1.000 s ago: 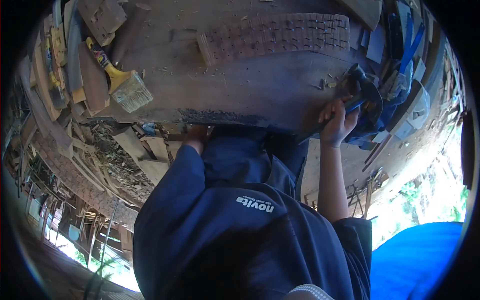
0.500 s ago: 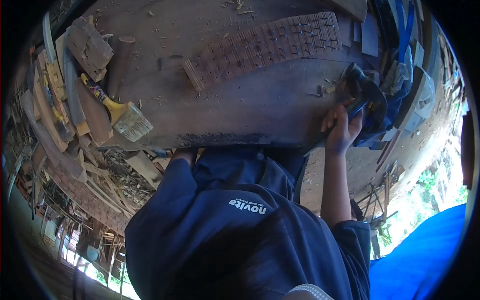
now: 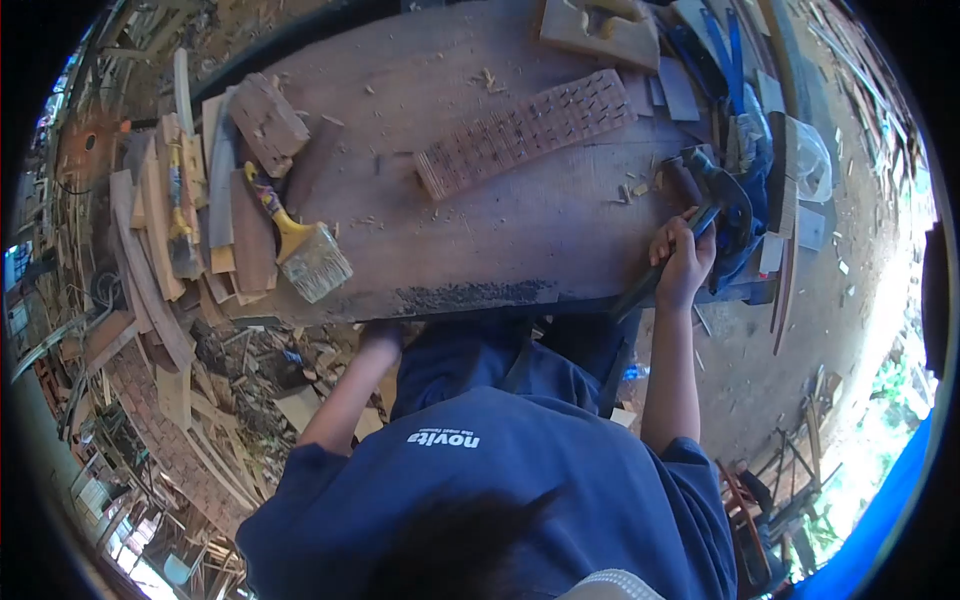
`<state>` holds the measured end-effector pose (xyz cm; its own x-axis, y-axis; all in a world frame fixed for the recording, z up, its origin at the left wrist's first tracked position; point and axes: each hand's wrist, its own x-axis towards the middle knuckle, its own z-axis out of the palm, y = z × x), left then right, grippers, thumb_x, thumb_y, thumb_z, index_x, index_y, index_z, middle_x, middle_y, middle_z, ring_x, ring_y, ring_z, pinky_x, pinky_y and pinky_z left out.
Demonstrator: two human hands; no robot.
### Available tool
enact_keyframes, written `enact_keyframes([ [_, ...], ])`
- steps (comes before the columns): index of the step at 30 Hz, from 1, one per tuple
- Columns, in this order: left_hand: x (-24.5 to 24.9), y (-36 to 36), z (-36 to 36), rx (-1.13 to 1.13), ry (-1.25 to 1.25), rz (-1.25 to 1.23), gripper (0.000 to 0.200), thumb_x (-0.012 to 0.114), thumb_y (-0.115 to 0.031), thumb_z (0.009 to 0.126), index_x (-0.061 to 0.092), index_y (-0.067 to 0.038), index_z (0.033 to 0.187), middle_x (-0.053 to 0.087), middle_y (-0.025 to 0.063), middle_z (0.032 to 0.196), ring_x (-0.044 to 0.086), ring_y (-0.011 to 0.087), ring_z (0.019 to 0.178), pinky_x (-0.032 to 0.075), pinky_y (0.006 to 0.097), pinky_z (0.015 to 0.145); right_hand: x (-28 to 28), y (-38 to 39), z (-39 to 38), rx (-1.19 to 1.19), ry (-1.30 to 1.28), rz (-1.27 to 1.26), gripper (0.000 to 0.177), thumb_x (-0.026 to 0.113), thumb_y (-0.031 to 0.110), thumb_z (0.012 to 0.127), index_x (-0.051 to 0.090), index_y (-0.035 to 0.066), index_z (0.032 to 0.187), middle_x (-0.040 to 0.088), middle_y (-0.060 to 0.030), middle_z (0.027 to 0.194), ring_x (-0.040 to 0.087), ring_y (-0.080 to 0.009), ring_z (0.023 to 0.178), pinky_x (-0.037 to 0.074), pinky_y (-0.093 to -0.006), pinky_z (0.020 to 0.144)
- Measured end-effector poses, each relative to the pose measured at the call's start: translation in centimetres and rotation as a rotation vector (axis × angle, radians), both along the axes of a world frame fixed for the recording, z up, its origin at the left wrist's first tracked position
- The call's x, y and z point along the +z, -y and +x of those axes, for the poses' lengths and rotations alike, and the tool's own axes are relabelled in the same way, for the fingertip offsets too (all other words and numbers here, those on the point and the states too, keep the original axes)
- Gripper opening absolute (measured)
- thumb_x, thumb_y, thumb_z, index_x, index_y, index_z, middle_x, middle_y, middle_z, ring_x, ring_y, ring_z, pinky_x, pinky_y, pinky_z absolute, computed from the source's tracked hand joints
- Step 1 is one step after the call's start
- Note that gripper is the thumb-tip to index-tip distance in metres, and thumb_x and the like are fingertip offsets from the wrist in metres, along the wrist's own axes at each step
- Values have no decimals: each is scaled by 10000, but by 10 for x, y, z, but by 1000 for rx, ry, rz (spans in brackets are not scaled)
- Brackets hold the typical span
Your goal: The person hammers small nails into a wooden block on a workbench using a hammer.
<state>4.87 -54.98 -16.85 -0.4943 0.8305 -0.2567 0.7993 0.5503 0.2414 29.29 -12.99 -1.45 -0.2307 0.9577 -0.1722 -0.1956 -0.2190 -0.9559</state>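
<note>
On the right side of the worktable, my right hand (image 3: 684, 262) is closed round the dark handle of a hammer (image 3: 707, 214), whose head lies near a dark curved object. My left hand (image 3: 379, 340) is low by the table's front edge; its fingers are hidden beneath the edge. A grooved wooden block (image 3: 525, 132) with many nails standing in it lies slanted across the middle of the table. To the left rests a wide brush (image 3: 316, 262) with a yellow handle.
The worktable (image 3: 450, 240) has wood chips scattered on it. Wood strips (image 3: 160, 215) and a rough wood block (image 3: 268, 124) are at the left. At the back right are a cut-out wooden piece (image 3: 600, 32), blue-handled tools (image 3: 737, 60) and clear plastic (image 3: 808, 160). Scrap wood covers the ground.
The view has shifted, showing more of the ground and of my left forearm. My right hand still holds the hammer in about the same place on the table.
</note>
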Motion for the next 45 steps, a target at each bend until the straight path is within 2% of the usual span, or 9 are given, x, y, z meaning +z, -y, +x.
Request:
enact_keyframes([
  [6, 179, -76, -21, 95, 717, -460, 193, 624, -143, 917, 682, -24, 1058, 726, 118, 969, 699, 255, 833, 545, 349, 756, -4, -4, 5, 56, -93, 45, 141, 500, 25, 931, 503, 52, 1069, 452, -8, 717, 432, -81, 515, 377, -230, 441],
  [10, 230, -96, -8, 239, 1264, -196, 123, 584, 21, 907, 652, -1, 1007, 703, 91, 899, 676, 125, 813, 526, 257, 693, -3, -13, 2, 88, -118, 37, 122, 523, 5, 894, 490, 51, 1001, 461, -18, 684, 438, -99, 486, 389, -248, 423],
  [12, 235, -109, 6, 455, 1289, 375, 130, 589, 62, 906, 651, -2, 999, 697, 77, 888, 675, 135, 824, 525, 258, 710, -6, -12, 3, 93, -126, 58, 119, 523, 4, 888, 487, 52, 991, 462, -17, 678, 436, -100, 482, 388, -249, 421],
  [15, 205, -127, 20, 522, 1165, 836, 104, 624, 65, 892, 666, -15, 945, 706, 64, 865, 637, 101, 756, 516, 245, 738, -8, -14, 1, 69, -83, 69, 91, 522, 1, 870, 479, 51, 933, 458, -13, 657, 434, -98, 480, 383, -255, 421],
  [18, 173, -143, 14, 310, 716, 945, 48, 670, 21, 895, 676, -12, 928, 710, 46, 876, 652, 96, 806, 518, 242, 773, -14, -16, 3, 118, -82, 81, 88, 514, 25, 897, 478, 61, 969, 450, 0, 696, 428, -81, 507, 372, -238, 434],
  [25, 171, -235, -2, 213, 558, 1147, 89, 724, -92, 892, 719, -21, 945, 696, 32, 837, 632, 100, 756, 513, 249, 715, -13, -18, -1, 79, 54, 105, 56, 542, 43, 875, 488, 58, 875, 465, -4, 666, 456, -97, 487, 390, -261, 427],
  [28, 169, -264, -3, 129, 275, 1115, 117, 763, -151, 854, 748, -51, 914, 675, 60, 813, 627, 135, 703, 502, 276, 656, -18, -20, -2, 98, 53, 109, 52, 545, 47, 873, 495, 57, 881, 465, 1, 663, 455, -94, 488, 391, -261, 427],
  [32, 156, -283, 2, 224, 324, 1129, 129, 777, -194, 830, 763, -78, 884, 641, 70, 815, 620, 175, 674, 484, 303, 617, -11, -16, -5, 71, 60, 93, 44, 538, 44, 875, 498, 60, 886, 463, 3, 661, 448, -90, 488, 388, -256, 428],
  [45, 138, -291, 6, 169, -111, 1031, 105, 715, -223, 874, 721, -119, 880, 563, 38, 857, 582, 256, 797, 468, 384, 715, -13, -15, 2, 74, -56, 22, 113, 538, 20, 875, 476, 42, 967, 491, -21, 699, 471, -104, 506, 407, -263, 439],
])
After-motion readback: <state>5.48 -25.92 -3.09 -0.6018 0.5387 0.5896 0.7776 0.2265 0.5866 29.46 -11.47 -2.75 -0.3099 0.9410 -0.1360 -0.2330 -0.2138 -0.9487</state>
